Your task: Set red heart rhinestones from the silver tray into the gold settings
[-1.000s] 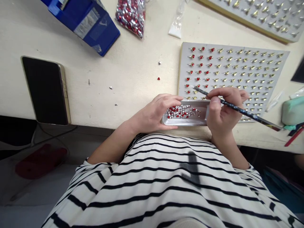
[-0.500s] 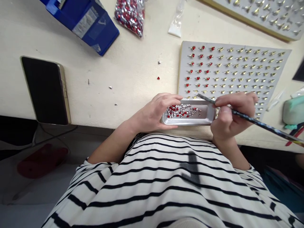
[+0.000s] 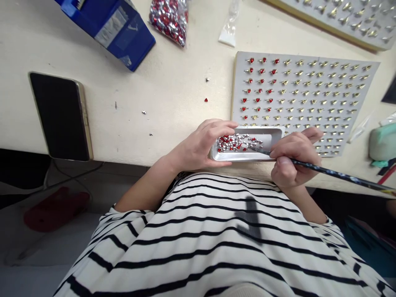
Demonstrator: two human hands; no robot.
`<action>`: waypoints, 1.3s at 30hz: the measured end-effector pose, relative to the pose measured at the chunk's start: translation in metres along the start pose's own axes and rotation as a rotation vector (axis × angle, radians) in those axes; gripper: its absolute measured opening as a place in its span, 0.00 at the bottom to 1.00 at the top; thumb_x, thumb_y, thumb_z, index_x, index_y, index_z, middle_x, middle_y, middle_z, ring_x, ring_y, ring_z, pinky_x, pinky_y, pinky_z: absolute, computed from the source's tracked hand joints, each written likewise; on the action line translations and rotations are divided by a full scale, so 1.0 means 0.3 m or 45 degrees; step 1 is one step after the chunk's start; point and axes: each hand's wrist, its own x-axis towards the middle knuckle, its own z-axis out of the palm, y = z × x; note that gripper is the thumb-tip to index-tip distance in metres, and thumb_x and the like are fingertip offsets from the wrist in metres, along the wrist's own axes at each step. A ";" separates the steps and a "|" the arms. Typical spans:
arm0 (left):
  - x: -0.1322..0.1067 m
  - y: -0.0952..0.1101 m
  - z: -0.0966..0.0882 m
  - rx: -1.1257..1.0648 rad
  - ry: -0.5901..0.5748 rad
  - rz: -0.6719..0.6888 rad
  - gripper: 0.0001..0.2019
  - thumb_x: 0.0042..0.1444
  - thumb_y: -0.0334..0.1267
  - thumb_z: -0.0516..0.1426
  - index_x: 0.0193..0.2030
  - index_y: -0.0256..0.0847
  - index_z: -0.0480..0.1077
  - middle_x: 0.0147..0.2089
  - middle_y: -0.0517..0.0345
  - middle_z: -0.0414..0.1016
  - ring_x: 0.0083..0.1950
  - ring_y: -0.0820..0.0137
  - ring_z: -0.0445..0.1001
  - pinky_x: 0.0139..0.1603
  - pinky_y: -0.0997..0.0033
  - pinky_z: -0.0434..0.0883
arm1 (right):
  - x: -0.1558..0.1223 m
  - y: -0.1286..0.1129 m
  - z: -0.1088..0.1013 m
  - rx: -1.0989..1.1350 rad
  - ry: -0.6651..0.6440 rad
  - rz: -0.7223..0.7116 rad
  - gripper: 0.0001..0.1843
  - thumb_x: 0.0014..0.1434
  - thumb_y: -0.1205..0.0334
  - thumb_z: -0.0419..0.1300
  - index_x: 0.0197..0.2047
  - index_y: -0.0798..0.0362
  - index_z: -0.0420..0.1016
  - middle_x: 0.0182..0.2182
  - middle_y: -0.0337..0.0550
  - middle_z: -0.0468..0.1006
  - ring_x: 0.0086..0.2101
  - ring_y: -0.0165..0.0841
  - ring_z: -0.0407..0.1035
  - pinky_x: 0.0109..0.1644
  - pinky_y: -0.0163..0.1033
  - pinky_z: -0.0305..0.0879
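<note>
My left hand (image 3: 207,144) grips the left end of a small white tray (image 3: 276,142), thumb and fingers on its opposite long sides. Red and silver rhinestones (image 3: 229,142) lie heaped in the tray's left half. Between the fingers of my right hand (image 3: 295,159) is a thin dark patterned stick (image 3: 328,170), held like a pen. Its pale tip is down among the stones. Just beyond the tray lies a grey display board (image 3: 238,74) with rows of gold rings (image 3: 313,101). Red stones sit in the rings of its left columns.
A black phone (image 3: 60,117) lies at the left, with a blue bin (image 3: 114,33) behind it. Toward the back are a bag of red stones (image 3: 170,18) and a small clear bag (image 3: 229,29). Another ring board (image 3: 346,20) is at the far right. Loose stones (image 3: 206,100) dot the table.
My right hand has brought the stick's tip from the ring board's near left rows down into the stones in the tray. My left hand keeps its hold on the tray.
</note>
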 end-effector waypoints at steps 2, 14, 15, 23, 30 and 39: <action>-0.001 0.001 0.000 0.001 -0.003 0.001 0.40 0.61 0.49 0.70 0.74 0.47 0.56 0.69 0.45 0.73 0.72 0.60 0.73 0.72 0.51 0.72 | 0.016 -0.011 0.008 0.099 0.082 -0.093 0.10 0.61 0.57 0.51 0.29 0.48 0.67 0.24 0.31 0.73 0.22 0.27 0.59 0.53 0.54 0.56; -0.001 0.003 -0.003 0.016 -0.059 -0.086 0.44 0.57 0.47 0.73 0.74 0.55 0.53 0.70 0.49 0.73 0.72 0.57 0.74 0.72 0.47 0.72 | 0.012 0.006 0.003 0.176 0.250 -0.222 0.10 0.59 0.58 0.51 0.28 0.47 0.68 0.21 0.29 0.71 0.20 0.28 0.58 0.54 0.56 0.55; -0.001 0.004 -0.003 0.019 -0.060 -0.089 0.44 0.57 0.47 0.73 0.74 0.55 0.53 0.70 0.49 0.73 0.72 0.57 0.74 0.72 0.47 0.72 | 0.011 0.009 0.003 0.174 0.248 -0.223 0.10 0.59 0.58 0.51 0.28 0.46 0.68 0.21 0.29 0.71 0.20 0.29 0.58 0.53 0.56 0.55; 0.002 0.007 -0.005 0.005 -0.019 -0.024 0.42 0.59 0.46 0.72 0.73 0.49 0.56 0.69 0.44 0.74 0.72 0.59 0.74 0.71 0.49 0.73 | 0.018 -0.005 0.018 0.197 0.266 -0.227 0.11 0.61 0.59 0.51 0.28 0.47 0.68 0.21 0.30 0.70 0.20 0.28 0.57 0.53 0.54 0.54; 0.003 0.008 -0.007 -0.020 -0.053 -0.042 0.41 0.59 0.44 0.72 0.73 0.48 0.56 0.70 0.43 0.73 0.72 0.58 0.73 0.72 0.50 0.73 | 0.045 0.023 0.049 0.069 0.616 -0.082 0.12 0.61 0.56 0.52 0.27 0.48 0.69 0.19 0.34 0.64 0.22 0.28 0.57 0.47 0.50 0.55; 0.003 0.005 -0.009 -0.028 -0.087 -0.071 0.43 0.57 0.45 0.73 0.74 0.52 0.55 0.70 0.45 0.73 0.71 0.58 0.74 0.73 0.49 0.72 | 0.031 0.039 0.038 -0.131 0.366 0.110 0.14 0.66 0.55 0.52 0.32 0.48 0.74 0.27 0.32 0.76 0.29 0.30 0.66 0.56 0.51 0.54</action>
